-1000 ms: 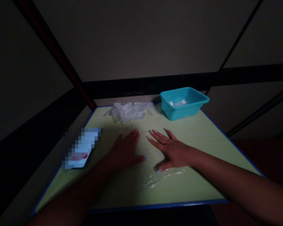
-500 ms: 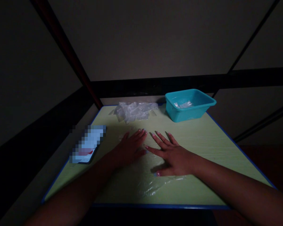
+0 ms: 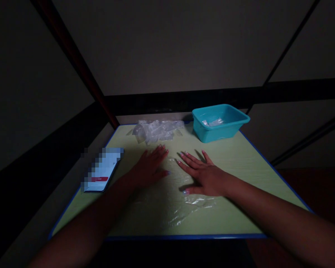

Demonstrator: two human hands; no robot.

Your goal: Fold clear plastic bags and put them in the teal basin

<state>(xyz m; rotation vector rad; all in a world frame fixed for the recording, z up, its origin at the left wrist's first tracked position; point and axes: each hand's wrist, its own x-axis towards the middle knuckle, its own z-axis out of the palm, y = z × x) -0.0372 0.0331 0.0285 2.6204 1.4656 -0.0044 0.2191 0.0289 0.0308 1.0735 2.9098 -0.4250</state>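
Note:
A thin clear plastic sheet (image 3: 195,203) lies flat on the pale green table (image 3: 248,178), its wrinkled near edge catching the light. My left hand (image 3: 150,167) rests palm down on its left part, fingers stretched out and holding nothing. To the right, my right hand (image 3: 203,175) lies palm down with fingers spread, also with nothing in its grasp. A gap separates the two hands. The sheet's outline is hard to make out between and under them.
Crumpled clear plastic bags (image 3: 156,131) lie at the table's back left. A turquoise basket (image 3: 217,132) with small clear packets inside stands at the back right. A phone (image 3: 104,169) with a lit screen lies by the left edge.
Both hands have moved a little away from me over the sheet, and the gap between them is wider. The view has shifted slightly.

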